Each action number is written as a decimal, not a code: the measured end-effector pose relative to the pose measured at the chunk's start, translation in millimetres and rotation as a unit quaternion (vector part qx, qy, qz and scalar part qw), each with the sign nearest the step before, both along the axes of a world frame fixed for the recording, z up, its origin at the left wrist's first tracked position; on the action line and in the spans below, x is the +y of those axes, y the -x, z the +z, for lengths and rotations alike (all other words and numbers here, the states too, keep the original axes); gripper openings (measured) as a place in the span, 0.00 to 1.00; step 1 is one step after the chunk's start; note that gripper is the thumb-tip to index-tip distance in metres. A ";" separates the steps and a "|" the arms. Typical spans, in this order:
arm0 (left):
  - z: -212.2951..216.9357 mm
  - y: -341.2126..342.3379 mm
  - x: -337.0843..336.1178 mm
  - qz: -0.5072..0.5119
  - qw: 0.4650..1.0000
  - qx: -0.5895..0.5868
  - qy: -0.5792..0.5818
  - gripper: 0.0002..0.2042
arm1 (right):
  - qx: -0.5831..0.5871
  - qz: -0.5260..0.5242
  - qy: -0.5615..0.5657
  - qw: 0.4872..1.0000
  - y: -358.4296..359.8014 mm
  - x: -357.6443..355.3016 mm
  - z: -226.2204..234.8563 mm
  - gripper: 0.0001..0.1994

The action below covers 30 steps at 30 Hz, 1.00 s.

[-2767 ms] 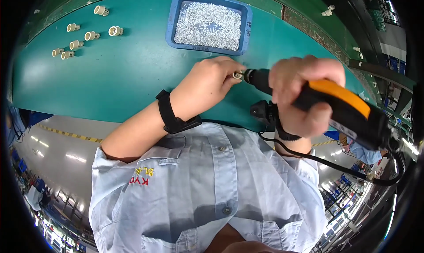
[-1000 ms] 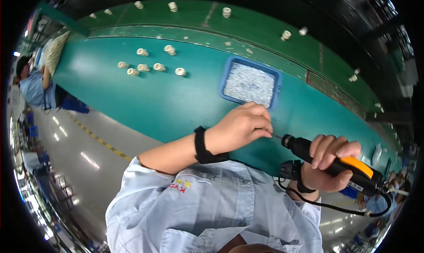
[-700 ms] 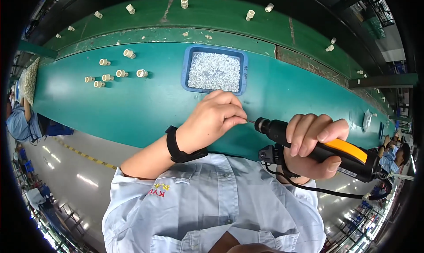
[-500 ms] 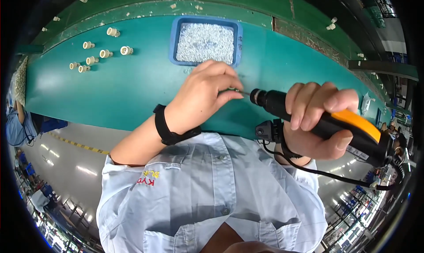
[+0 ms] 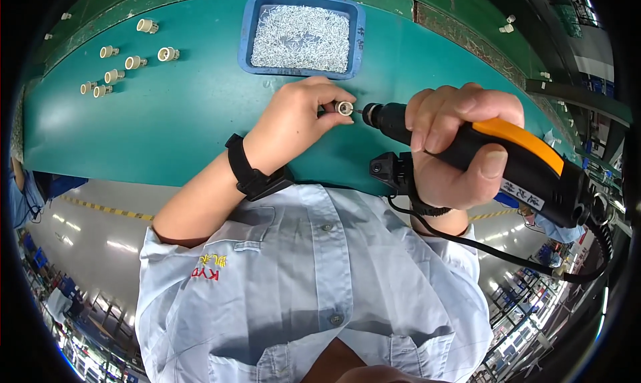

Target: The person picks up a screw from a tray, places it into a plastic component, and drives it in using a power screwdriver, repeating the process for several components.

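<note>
On the green desk (image 5: 167, 122), a blue tray (image 5: 248, 32) is holding small pale screws (image 5: 300, 39). The left hand (image 5: 297, 119) is pinching a cream fitting (image 5: 344, 108); the right hand (image 5: 461, 149) is clamping an electric screwdriver (image 5: 507, 159), its bit barely discernible.

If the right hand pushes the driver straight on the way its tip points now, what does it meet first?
Most likely the small cream cylindrical part pinched in the left hand: the black-and-orange power screwdriver in the right hand has its tip right at that part's face. Contact itself is unclear.

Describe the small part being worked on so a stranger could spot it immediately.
On the green bench, just below the blue tray of screws, the left hand pinches a small cream cylindrical fitting. Unlike its twins lying loose far left, it meets the power screwdriver's tip.
</note>
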<state>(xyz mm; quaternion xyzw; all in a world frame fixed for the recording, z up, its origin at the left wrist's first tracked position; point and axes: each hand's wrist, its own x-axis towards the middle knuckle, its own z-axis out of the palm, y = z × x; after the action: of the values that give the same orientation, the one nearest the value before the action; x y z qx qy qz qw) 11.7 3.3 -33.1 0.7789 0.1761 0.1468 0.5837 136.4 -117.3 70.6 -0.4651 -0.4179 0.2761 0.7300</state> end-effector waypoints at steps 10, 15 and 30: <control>0.9 -1.1 -3.3 0.006 1.000 -0.009 -0.001 0.11 | -0.054 -0.048 0.052 0.996 8.3 11.9 -4.4 0.22; -0.6 -2.0 -4.6 0.010 1.000 -0.017 -0.003 0.11 | -0.040 -0.046 0.061 0.996 9.0 13.2 -7.3 0.22; -0.1 0.0 -3.6 0.002 1.000 -0.011 -0.029 0.10 | -0.126 -0.030 0.040 0.991 11.1 23.8 -20.5 0.22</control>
<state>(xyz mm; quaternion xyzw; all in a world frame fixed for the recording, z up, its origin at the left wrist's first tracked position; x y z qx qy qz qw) 11.7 -0.3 -33.2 0.7935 0.1667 0.1617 0.5625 125.3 -93.5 50.1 -0.5375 -0.4809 0.2101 0.6601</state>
